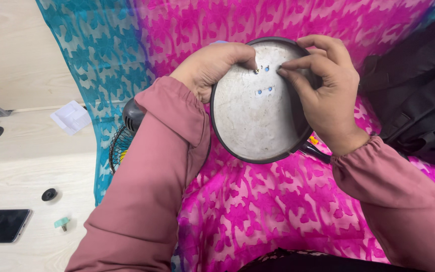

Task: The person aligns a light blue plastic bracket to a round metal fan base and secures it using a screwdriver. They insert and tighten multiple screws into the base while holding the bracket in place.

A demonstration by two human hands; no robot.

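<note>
The left hand (210,68) has its grip clenched on the upper left rim of a round metal pan lid (255,113), thumb pressed on the pale, scuffed underside beside a small screw (257,71) that pokes through near the top. The right hand (323,93) grasps the lid's upper right edge, its fingers (310,43) curling over the dark rim while the thumb and forefinger pinch together on the metal just right of the screw. The lid is held up off the lap, tilted toward the camera with its inner face showing; a few small holes (264,91) near the middle let blue show through. Both arms wear dusty pink sleeves (152,191).

Under the lid spreads a pink and turquoise patterned cloth (258,211) over the lap. A dark handle with an orange spot (312,146) peeks out just below the lid's right edge. A black bag (419,95) lies at the right. At the left, a small fan with a wire guard (124,138) is partly covered by the cloth. On the pale wooden floor (16,166) lie a dark phone (1,225), a black round knob (49,194), a small teal piece (62,222) and a folded white paper (70,117).
</note>
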